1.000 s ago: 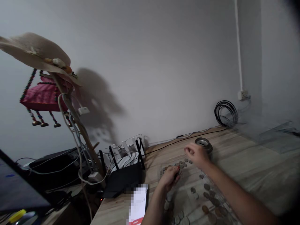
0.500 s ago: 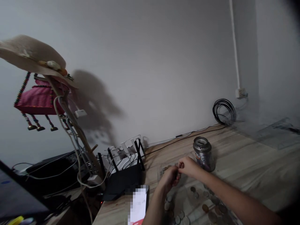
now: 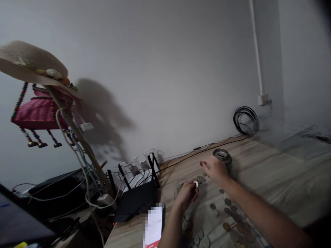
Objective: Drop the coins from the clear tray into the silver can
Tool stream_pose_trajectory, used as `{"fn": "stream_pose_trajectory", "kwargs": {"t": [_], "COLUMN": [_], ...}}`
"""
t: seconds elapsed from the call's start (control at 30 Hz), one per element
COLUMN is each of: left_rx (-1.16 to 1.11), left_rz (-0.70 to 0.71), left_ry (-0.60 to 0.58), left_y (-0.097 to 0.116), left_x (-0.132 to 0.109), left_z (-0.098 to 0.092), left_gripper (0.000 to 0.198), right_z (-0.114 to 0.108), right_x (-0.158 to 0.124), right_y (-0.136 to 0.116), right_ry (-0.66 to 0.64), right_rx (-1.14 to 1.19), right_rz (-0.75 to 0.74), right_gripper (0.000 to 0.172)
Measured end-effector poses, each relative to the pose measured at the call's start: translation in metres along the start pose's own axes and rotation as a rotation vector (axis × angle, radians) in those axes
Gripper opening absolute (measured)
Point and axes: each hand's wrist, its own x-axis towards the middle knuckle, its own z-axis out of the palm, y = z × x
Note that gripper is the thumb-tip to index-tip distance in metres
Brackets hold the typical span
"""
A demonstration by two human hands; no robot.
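Drawn away from the left hand (image 3: 185, 195), the right hand (image 3: 217, 170) has been lifted before one slotted can (image 3: 222, 154), its grip not discernible, while one pale coin (image 3: 197, 184) is pinched in the left, apparently to leave its rim free, near loose coins (image 3: 205, 241) too blurred to count.

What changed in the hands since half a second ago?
The right hand has parted from the left hand, moving up and rightward in the picture, in front of the silver-grey, can-shaped container with a slotted lid; whether it took anything is unclear. A pale round coin now shows in the left hand. Container and black router with antennas stayed put.
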Motion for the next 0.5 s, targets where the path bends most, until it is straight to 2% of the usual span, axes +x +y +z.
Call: {"fn": "stream_pose_trajectory", "kwargs": {"t": [0.07,0.13,0.23,0.3,0.4,0.5], "left_rx": [0.019,0.013,-0.053,-0.106,-0.145,-0.13], "left_rz": [0.002,0.015,0.008,-0.014,-0.025,-0.016], "left_ry": [0.012,0.023,0.019,-0.001,-0.034,-0.049], "left_y": [0.0,0.0,0.002,0.004,0.006,0.005], "left_x": [0.001,0.0,-0.002,-0.003,-0.005,-0.005], "left_z": [0.0,0.0,0.0,0.0,-0.001,-0.003], "left_gripper": [0.019,0.018,0.016,0.014,0.014,0.014], "right_z": [-0.023,-0.038,-0.044,-0.042,-0.04,-0.04], "right_x": [0.01,0.017,0.022,0.024,0.024,0.022], "right_y": [0.015,0.036,0.064,0.074,0.073,0.057], "right_ry": [0.178,0.271,0.246,0.199,0.226,0.323], "right_rx": [-0.095,-0.17,-0.224,-0.228,-0.243,-0.215], "right_rz": [0.025,0.1,0.227,0.249,0.199,0.095], "right_gripper": [0.022,0.02,0.017,0.016,0.016,0.022]}}
